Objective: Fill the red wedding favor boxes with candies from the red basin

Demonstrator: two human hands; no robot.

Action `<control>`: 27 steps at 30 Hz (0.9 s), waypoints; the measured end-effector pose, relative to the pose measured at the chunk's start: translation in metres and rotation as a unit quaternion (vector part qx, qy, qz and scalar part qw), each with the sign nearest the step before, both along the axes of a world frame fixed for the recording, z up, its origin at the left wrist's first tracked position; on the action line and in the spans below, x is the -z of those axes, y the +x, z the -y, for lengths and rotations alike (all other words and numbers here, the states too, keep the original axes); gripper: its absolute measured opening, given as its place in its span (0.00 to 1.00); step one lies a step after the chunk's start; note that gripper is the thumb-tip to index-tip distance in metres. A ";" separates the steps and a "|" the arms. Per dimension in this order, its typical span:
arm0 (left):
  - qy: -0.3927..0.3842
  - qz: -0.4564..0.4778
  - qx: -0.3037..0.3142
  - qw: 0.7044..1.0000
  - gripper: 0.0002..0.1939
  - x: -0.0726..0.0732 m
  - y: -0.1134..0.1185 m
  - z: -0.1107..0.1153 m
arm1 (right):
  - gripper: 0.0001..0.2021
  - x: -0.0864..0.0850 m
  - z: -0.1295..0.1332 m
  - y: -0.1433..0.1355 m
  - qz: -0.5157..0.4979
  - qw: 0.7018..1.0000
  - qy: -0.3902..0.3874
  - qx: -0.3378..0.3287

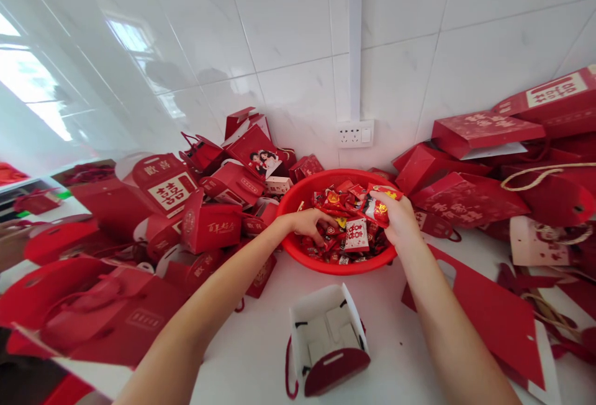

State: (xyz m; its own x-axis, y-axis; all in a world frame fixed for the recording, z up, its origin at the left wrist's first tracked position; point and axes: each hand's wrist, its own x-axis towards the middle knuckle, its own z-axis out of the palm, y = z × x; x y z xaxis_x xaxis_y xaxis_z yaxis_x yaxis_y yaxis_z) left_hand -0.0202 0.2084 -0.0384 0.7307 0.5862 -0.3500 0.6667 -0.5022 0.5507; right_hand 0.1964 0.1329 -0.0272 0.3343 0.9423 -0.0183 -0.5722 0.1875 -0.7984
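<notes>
I seem to be at the picking-out step, working in the round red plastic basin [326, 265] at the centre of the frame. It is heaped with small red wrapped packets [347, 197], and one square white packet with red characters [357, 234] lies near its front. My left hand [313, 223] is down in the heap with its fingers bent; I cannot tell whether they grip anything. My right hand [398, 215], apart from it at the basin's right side, is closed on a shiny red packet with gold print [379, 206]. I judge the next move calls for holding that packet firmly while my left fingers sort through loose ones. Lower centre on the white table [251, 355], an open white-lined cardboard box with a dark red flap [338, 371] shows only bare inner panels. Red cardboard gift boxes [212, 228] crowd the left.
</notes>
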 end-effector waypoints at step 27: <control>-0.033 0.104 -0.138 0.984 0.21 -0.025 0.005 0.021 | 0.10 -0.006 0.002 0.001 -0.017 0.999 0.033 -0.003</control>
State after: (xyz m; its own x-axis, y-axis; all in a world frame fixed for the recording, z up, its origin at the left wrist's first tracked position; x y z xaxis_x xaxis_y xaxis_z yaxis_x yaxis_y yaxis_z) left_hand -0.0152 0.1874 -0.0135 0.6064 0.7536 -0.2538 0.6423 -0.2760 0.7151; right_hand 0.1971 0.1313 -0.0217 0.3285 0.9440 0.0324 -0.5997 0.2349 -0.7650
